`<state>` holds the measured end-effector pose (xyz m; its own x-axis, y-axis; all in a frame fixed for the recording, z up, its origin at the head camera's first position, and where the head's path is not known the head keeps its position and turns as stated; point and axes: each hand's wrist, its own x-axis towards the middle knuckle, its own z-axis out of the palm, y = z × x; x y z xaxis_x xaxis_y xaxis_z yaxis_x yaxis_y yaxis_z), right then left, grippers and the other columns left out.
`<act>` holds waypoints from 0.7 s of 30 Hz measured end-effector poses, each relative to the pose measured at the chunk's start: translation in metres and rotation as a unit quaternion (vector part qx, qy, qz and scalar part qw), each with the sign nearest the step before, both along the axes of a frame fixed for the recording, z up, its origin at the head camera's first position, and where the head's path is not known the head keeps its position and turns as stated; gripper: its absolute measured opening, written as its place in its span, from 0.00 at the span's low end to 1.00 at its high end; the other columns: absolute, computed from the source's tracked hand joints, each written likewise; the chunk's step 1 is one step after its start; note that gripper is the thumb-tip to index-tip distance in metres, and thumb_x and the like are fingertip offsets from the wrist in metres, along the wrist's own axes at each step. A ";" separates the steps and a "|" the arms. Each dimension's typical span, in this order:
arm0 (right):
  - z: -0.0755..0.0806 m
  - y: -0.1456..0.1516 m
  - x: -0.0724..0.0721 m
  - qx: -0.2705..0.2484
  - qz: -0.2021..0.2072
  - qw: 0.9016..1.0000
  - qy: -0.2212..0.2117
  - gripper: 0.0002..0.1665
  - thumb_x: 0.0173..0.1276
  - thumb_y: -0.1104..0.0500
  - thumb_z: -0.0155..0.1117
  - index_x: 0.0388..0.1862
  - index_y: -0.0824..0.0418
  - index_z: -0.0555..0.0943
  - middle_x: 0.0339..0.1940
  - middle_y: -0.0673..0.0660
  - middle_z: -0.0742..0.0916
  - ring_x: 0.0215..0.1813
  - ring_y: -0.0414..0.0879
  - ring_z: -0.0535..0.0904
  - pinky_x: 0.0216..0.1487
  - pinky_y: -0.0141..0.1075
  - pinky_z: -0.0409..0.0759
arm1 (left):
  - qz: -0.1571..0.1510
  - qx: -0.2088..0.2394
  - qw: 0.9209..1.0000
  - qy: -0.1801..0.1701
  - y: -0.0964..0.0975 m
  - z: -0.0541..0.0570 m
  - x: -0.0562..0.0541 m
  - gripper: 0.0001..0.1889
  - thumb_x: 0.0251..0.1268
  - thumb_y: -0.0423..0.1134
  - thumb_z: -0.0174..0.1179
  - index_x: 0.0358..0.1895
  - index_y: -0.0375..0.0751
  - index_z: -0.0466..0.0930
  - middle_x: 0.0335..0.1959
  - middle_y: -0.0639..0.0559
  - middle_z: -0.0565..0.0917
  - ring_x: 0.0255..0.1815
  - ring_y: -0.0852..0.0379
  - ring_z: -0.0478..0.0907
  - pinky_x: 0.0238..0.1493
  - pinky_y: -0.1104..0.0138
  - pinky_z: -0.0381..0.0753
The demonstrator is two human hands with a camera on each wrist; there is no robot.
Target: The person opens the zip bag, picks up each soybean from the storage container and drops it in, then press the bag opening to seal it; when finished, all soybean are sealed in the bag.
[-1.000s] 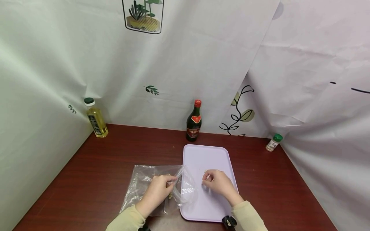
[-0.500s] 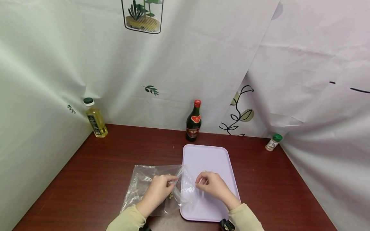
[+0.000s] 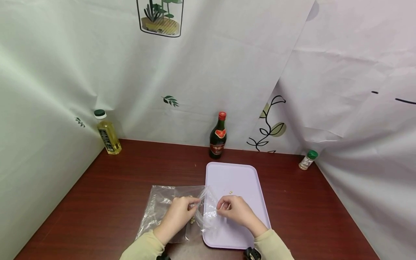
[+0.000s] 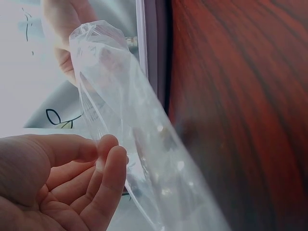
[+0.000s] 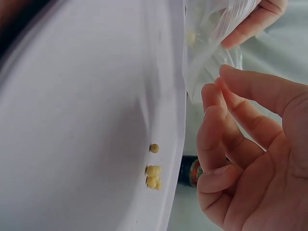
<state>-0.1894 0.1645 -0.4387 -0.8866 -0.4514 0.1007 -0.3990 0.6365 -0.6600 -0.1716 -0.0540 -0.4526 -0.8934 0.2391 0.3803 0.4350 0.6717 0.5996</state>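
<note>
My left hand (image 3: 177, 213) pinches the rim of a clear plastic bag (image 3: 156, 202) between thumb and fingertips and lifts it. Small, round, pale-yellow beans, like soybeans (image 3: 192, 220), show inside the bag. Over the lilac tray (image 3: 232, 177), my right hand (image 3: 238, 210) hovers beside the bag's mouth. Its fingers bend loosely, thumb tip close to the index tip, and nothing shows between them in the right wrist view. Several loose beans (image 5: 152, 182) lie on the tray in a small cluster, with a single bean (image 5: 154, 148) beside them.
Behind the tray stands a dark bottle with a red cap (image 3: 217, 139). An oil bottle (image 3: 109, 136) is at the back left corner, a green-capped seasoning jar (image 3: 308, 161) at the back right. Patterned cloth hangs around the brown table (image 3: 91, 202).
My right hand has moved left across the tray to the bag's mouth, uncovering the beans lying on the tray. My left hand keeps its pinch on the bag almost unmoved.
</note>
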 end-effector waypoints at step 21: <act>-0.006 0.013 -0.007 0.006 -0.043 0.999 0.020 0.04 0.53 0.62 0.69 0.25 0.56 0.81 0.18 0.45 0.78 0.20 0.31 0.68 0.22 0.28 0.67 | 0.004 0.008 1.000 -0.011 -0.001 0.000 0.001 0.11 0.50 0.27 0.65 0.39 0.38 0.87 0.18 0.53 0.82 0.14 0.72 0.65 0.16 0.76 0.65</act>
<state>-0.1968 0.1771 -0.4443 -0.9173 -0.3759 0.1311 -0.3686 0.6775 -0.6365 -0.1704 -0.0549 -0.4526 -0.9036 0.2268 0.3634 0.4162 0.6653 0.6198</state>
